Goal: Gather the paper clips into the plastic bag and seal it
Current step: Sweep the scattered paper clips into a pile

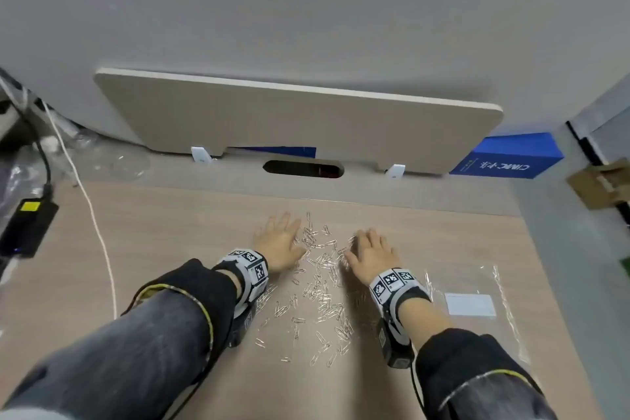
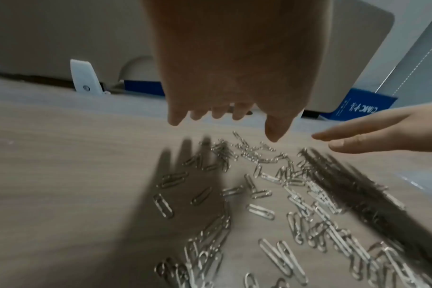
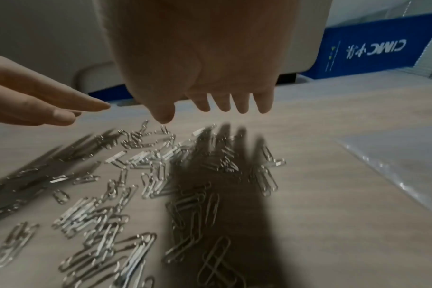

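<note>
Several silver paper clips (image 1: 320, 286) lie scattered over the wooden desk (image 1: 163, 242), seen close up in the left wrist view (image 2: 279, 204) and the right wrist view (image 3: 141, 179). My left hand (image 1: 278, 240) hovers flat and palm down at the far left edge of the scatter, fingers straight. My right hand (image 1: 373, 254) hovers the same way at the far right edge, holding nothing. The clear plastic bag (image 1: 477, 303) with a white label lies flat on the desk, to the right of my right wrist; its corner shows in the right wrist view (image 3: 397, 155).
A beige divider panel (image 1: 300, 119) stands along the desk's back edge with a cable slot (image 1: 303, 169) below it. A blue box (image 1: 508, 157) sits at the back right. A black power adapter (image 1: 27, 225) and a white cable (image 1: 92, 215) lie at the left.
</note>
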A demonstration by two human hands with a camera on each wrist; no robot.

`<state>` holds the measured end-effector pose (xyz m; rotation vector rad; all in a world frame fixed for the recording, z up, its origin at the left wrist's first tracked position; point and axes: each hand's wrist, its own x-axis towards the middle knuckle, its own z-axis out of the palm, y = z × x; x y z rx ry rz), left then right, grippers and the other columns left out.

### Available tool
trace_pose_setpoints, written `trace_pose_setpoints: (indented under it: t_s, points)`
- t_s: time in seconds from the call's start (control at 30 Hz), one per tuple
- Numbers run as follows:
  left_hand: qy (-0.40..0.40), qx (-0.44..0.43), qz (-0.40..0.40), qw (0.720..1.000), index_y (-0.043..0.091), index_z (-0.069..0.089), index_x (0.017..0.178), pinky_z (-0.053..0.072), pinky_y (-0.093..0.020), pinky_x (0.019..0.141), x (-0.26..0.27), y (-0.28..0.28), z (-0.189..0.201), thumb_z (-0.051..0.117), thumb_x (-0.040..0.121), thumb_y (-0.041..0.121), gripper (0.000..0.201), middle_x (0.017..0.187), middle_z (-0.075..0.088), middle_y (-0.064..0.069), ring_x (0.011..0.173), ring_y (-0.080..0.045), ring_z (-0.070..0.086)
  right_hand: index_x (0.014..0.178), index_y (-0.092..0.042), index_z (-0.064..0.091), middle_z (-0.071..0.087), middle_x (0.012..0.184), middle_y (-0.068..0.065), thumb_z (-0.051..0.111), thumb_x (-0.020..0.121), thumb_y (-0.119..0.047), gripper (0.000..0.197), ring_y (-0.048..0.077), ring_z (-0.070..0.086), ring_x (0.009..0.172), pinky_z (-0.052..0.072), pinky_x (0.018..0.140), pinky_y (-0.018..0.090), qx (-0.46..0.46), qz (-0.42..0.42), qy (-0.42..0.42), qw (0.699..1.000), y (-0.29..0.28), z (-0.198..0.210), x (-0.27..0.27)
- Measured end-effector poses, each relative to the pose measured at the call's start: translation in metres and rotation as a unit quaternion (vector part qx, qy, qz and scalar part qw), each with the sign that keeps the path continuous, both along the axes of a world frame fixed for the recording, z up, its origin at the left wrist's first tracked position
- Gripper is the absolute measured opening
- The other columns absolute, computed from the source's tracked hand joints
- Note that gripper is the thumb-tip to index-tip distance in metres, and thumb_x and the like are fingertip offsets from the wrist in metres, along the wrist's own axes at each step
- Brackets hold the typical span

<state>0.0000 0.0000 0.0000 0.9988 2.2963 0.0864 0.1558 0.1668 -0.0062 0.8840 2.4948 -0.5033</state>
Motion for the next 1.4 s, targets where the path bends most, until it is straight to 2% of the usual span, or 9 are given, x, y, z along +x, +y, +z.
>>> trace_pose_setpoints:
  t_s: [0.17, 0.33, 0.5, 0.67, 0.8, 0.9, 1.07, 1.27, 1.4]
  points:
    - [0.023, 0.011, 0.007, 1.0, 0.031, -0.002, 0.153, 0.003, -0.053, 0.12, 0.008, -0.005, -0.038, 0.038, 0.087, 0.061, 0.083, 0.161, -0.015, 0.001, 0.149, -0.03, -0.011, 0.153, -0.017, -0.001, -0.01, 0.161, 0.012, 0.028, 0.094, -0.06, 0.078, 0.033, -0.004, 0.148, 0.009, 0.119, 0.05, 0.002, -0.038, -0.006, 0.999, -0.015, -0.034, 0.004]
    - [0.049, 0.026, -0.032, 0.998, 0.028, -0.014, 0.151, -0.011, -0.048, 0.118, 0.031, -0.011, -0.065, 0.023, 0.086, 0.071, 0.086, 0.156, -0.028, 0.002, 0.145, -0.026, -0.026, 0.152, -0.013, -0.006, -0.017, 0.159, 0.01, 0.021, 0.095, -0.06, 0.078, 0.028, -0.014, 0.148, -0.003, 0.121, 0.042, 0.012, 0.006, 0.058, 0.998, -0.04, -0.048, 0.015]
    - [0.067, 0.056, -0.055, 0.995, 0.027, -0.009, 0.153, -0.004, -0.049, 0.122, 0.026, -0.014, -0.065, 0.023, 0.089, 0.067, 0.082, 0.159, -0.022, 0.002, 0.147, -0.023, -0.02, 0.153, -0.016, -0.005, -0.015, 0.16, 0.003, 0.023, 0.097, -0.056, 0.074, 0.022, -0.013, 0.148, 0.002, 0.123, 0.041, 0.001, 0.106, 0.094, 0.99, -0.042, -0.047, 0.012]
    - [0.076, 0.042, -0.029, 0.996, 0.019, -0.007, 0.153, -0.002, -0.043, 0.123, 0.008, -0.014, -0.064, 0.03, 0.088, 0.06, 0.085, 0.16, -0.017, 0.002, 0.149, -0.021, -0.014, 0.153, -0.016, -0.003, -0.01, 0.161, 0.006, 0.027, 0.096, -0.055, 0.075, 0.025, -0.006, 0.149, 0.001, 0.12, 0.039, 0.017, 0.089, 0.103, 0.991, -0.026, -0.043, -0.033]
    - [0.073, 0.044, -0.086, 0.993, 0.018, -0.007, 0.153, 0.001, -0.042, 0.124, 0.007, -0.03, -0.07, 0.026, 0.09, 0.058, 0.082, 0.159, -0.019, 0.0, 0.148, -0.021, -0.017, 0.153, -0.015, 0.0, -0.008, 0.162, 0.006, 0.031, 0.096, -0.054, 0.076, 0.025, -0.004, 0.149, 0.003, 0.121, 0.041, -0.013, 0.14, 0.094, 0.986, -0.03, -0.046, -0.067]
    - [0.056, 0.081, -0.108, 0.989, 0.016, -0.005, 0.153, 0.001, -0.038, 0.124, 0.008, -0.045, -0.071, 0.02, 0.093, 0.05, 0.074, 0.16, -0.017, 0.002, 0.148, -0.017, -0.017, 0.153, -0.014, 0.0, -0.009, 0.161, 0.003, 0.027, 0.097, -0.053, 0.073, 0.022, -0.006, 0.149, 0.001, 0.122, 0.041, -0.014, 0.185, 0.094, 0.978, -0.043, -0.05, -0.066]
    - [0.067, 0.129, -0.072, 0.987, 0.014, -0.001, 0.153, -0.004, -0.03, 0.12, 0.008, -0.062, -0.073, 0.022, 0.094, 0.04, 0.069, 0.16, -0.01, 0.002, 0.149, -0.016, -0.01, 0.153, -0.014, -0.002, -0.011, 0.16, 0.001, 0.023, 0.098, -0.054, 0.073, 0.018, -0.011, 0.148, 0.005, 0.122, 0.042, -0.01, 0.237, 0.101, 0.966, -0.053, -0.055, -0.04]
    - [0.058, 0.117, -0.047, 0.99, 0.015, -0.003, 0.153, -0.009, -0.029, 0.119, 0.009, -0.066, -0.071, 0.02, 0.092, 0.043, 0.07, 0.157, -0.016, 0.005, 0.147, -0.015, -0.015, 0.153, -0.013, -0.001, -0.009, 0.161, 0.004, 0.027, 0.097, -0.052, 0.073, 0.021, -0.006, 0.149, 0.001, 0.122, 0.038, 0.001, 0.177, 0.098, 0.979, -0.036, -0.047, -0.091]
    - [0.043, 0.102, -0.016, 0.994, 0.014, -0.004, 0.153, 0.0, -0.035, 0.124, 0.007, -0.07, -0.071, 0.016, 0.09, 0.043, 0.071, 0.159, -0.014, 0.003, 0.148, -0.014, -0.013, 0.153, -0.012, 0.001, -0.009, 0.161, 0.005, 0.023, 0.097, -0.054, 0.073, 0.023, -0.007, 0.149, -0.001, 0.122, 0.039, -0.01, 0.22, 0.084, 0.972, -0.056, -0.05, -0.088]
